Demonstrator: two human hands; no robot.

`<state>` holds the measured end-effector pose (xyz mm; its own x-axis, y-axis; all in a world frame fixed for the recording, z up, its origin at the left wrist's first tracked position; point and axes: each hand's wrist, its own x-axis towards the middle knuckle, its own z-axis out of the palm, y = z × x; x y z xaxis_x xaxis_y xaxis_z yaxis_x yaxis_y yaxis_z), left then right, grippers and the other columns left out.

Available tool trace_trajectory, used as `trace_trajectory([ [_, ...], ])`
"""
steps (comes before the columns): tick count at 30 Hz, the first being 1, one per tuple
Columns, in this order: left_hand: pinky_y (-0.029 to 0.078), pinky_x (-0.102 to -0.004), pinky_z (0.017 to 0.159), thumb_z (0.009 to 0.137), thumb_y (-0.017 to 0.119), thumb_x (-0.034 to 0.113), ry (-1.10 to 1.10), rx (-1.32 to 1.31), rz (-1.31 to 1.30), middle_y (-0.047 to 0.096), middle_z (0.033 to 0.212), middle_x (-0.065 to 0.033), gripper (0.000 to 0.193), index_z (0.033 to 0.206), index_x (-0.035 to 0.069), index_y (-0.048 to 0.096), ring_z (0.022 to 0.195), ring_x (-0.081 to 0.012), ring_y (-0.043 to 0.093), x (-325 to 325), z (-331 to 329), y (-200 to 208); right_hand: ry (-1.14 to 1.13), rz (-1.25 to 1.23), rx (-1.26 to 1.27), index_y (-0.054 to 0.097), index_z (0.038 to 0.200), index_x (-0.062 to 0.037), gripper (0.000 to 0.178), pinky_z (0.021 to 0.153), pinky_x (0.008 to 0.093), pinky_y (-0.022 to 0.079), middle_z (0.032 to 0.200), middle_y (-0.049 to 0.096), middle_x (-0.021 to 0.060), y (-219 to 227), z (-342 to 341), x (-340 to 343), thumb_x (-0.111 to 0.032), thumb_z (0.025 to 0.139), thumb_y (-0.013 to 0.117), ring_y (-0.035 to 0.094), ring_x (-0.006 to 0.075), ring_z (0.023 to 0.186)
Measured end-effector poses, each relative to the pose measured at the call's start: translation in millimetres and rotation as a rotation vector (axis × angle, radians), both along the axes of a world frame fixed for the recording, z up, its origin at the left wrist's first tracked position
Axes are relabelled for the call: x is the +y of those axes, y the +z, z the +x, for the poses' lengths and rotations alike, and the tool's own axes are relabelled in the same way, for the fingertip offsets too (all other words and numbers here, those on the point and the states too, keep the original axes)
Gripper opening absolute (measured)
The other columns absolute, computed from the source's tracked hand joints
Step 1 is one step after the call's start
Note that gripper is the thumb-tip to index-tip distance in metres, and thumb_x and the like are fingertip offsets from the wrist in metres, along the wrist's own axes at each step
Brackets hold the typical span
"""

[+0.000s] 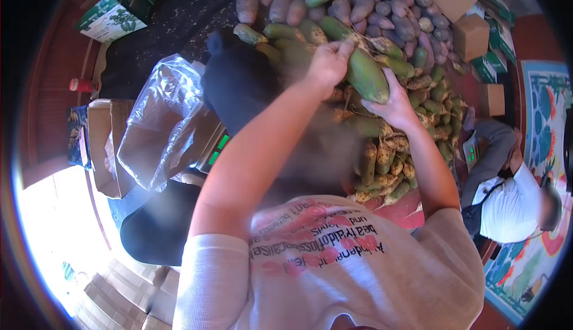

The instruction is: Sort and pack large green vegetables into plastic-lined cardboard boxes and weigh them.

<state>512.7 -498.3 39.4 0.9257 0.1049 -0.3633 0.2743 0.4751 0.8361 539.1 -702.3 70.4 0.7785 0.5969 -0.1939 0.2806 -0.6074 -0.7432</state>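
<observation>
A large green radish (366, 78) is held up over the pile, between both my hands. My left hand (329, 66) is closed at its upper end, near the thin root. Around its lower right side wraps my right hand (394, 102), the thumb along the edge. Below and beyond lie many more green radishes (439, 106), some yellowish and muddy at one end. Farther back is a heap of purple-skinned roots (388, 10), whose exact kind I cannot tell.
Left of me, a clear plastic bag (161, 121) lines a cardboard box (110, 145) beside a scale with a green display (218, 149). A seated person (507, 204) is at the right, near another scale (470, 151). Small cartons (471, 37) stand at the back right.
</observation>
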Motion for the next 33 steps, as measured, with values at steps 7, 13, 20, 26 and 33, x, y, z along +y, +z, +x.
trace_trajectory([
  [7, 0.051, -0.0384, 0.077, 0.101, 0.059, 0.032, 0.074, 0.012, 0.411, 0.072, 0.086, -0.0155, 0.039, 0.097, -0.005, 0.072, 0.077, -0.0245, 0.066, -9.8, -7.9, -36.2, -0.156, 0.147, 0.314, 0.041, 0.143, -0.0013, 0.085, 0.087, 0.0288, 0.051, 0.118, 0.063, 0.0105, -13.2, -20.3, -14.1, -0.015, 0.074, 0.088, 0.06, 0.0162, 0.105],
  [13, 0.054, -0.0508, 0.083, 0.093, 0.061, 0.025, 0.071, -0.101, 0.9, 0.07, 0.09, -0.0214, 0.028, 0.085, 0.001, 0.073, 0.088, -0.0422, 0.068, 16.2, 8.2, 27.7, -0.374, 0.451, 0.591, 0.022, 0.153, -0.0116, 0.084, 0.056, 0.0331, 0.055, 0.112, 0.063, 0.0163, -3.8, -2.7, -28.1, -0.008, 0.085, 0.071, 0.069, 0.0284, 0.085],
  [20, 0.056, -0.0265, 0.083, 0.101, 0.044, 0.016, 0.453, -0.243, 1.354, 0.074, 0.106, -0.0145, 0.036, 0.124, -0.008, 0.06, 0.095, -0.0177, 0.073, 302.4, -107.5, 124.4, 0.026, 0.158, -0.093, 0.043, 0.143, 0.0003, 0.086, 0.082, 0.0281, 0.053, 0.122, 0.063, 0.0123, 132.0, 49.3, 105.4, -0.022, 0.072, 0.087, 0.064, 0.0168, 0.103],
  [26, 0.052, -0.047, 0.088, 0.096, 0.06, 0.03, 0.215, 0.747, 1.993, 0.068, 0.11, -0.0247, 0.041, 0.128, 0.005, 0.061, 0.103, -0.0355, 0.067, 445.4, -353.5, 31.5, 0.761, 0.122, -0.409, 0.056, 0.128, -0.0031, 0.065, 0.082, 0.0364, 0.054, 0.099, 0.068, 0.0119, 168.2, -16.1, 309.8, -0.024, 0.073, 0.084, 0.068, 0.0238, 0.087],
  [33, 0.048, -0.0456, 0.095, 0.093, 0.063, 0.028, 0.195, 0.3, 1.305, 0.067, 0.114, -0.0248, 0.037, 0.116, -0.001, 0.067, 0.112, -0.0403, 0.061, 410.5, -367.0, 17.3, 1.414, -0.666, -0.405, 0.064, 0.113, -0.0023, 0.06, 0.083, 0.042, 0.055, 0.099, 0.072, 0.0174, 65.6, -186.2, 504.7, -0.031, 0.063, 0.082, 0.069, 0.0352, 0.094],
])
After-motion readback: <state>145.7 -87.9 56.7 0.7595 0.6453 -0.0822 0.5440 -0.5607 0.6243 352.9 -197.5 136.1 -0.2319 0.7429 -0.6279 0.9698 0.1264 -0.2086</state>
